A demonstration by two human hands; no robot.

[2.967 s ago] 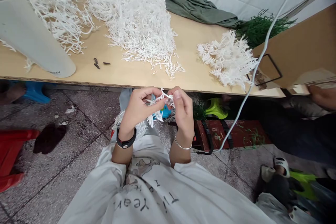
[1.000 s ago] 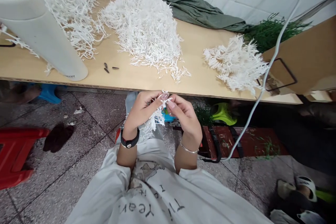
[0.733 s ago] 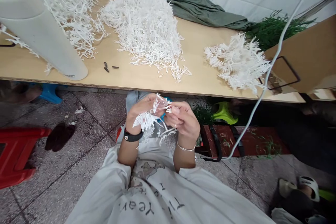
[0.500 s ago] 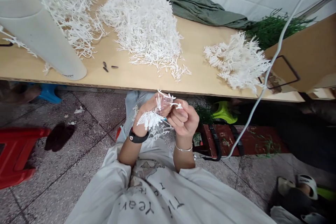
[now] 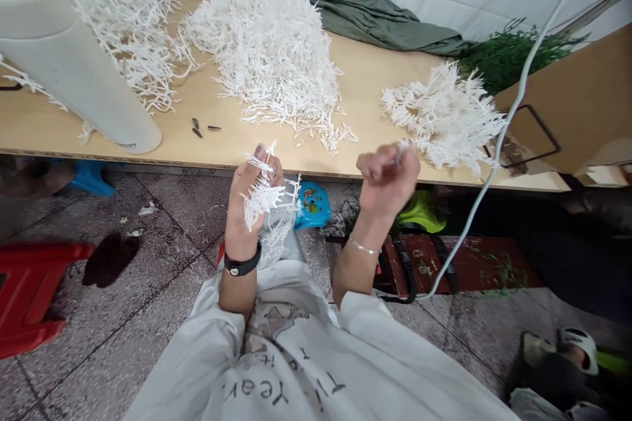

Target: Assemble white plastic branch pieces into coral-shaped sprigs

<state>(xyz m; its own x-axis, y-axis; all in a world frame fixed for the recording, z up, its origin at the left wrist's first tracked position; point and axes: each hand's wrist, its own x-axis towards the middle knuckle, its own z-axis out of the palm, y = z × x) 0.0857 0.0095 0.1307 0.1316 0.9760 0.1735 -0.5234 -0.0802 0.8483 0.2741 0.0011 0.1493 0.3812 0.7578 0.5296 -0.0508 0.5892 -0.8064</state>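
Note:
My left hand (image 5: 247,200), with a black wristband, is closed around a bunch of white branching plastic pieces (image 5: 266,194) in front of the table edge. My right hand (image 5: 388,174), slightly blurred, is raised near the smaller white pile (image 5: 447,115) at the right; its fingers pinch a small white piece (image 5: 403,145). A large heap of short white pieces (image 5: 276,46) lies mid-table. Longer white strands (image 5: 133,26) are piled at the back left.
A white bottle (image 5: 83,72) stands on the table (image 5: 182,151) at left, near dark seeds (image 5: 196,128). A white cable (image 5: 494,164) hangs at right before a cardboard box (image 5: 587,105). Below are a blue stool (image 5: 313,205) and a red stool (image 5: 44,296).
My hands have moved apart: the right went right and up toward the smaller pile, the left shifted left with its bunch. The blue stool between them has come into view.

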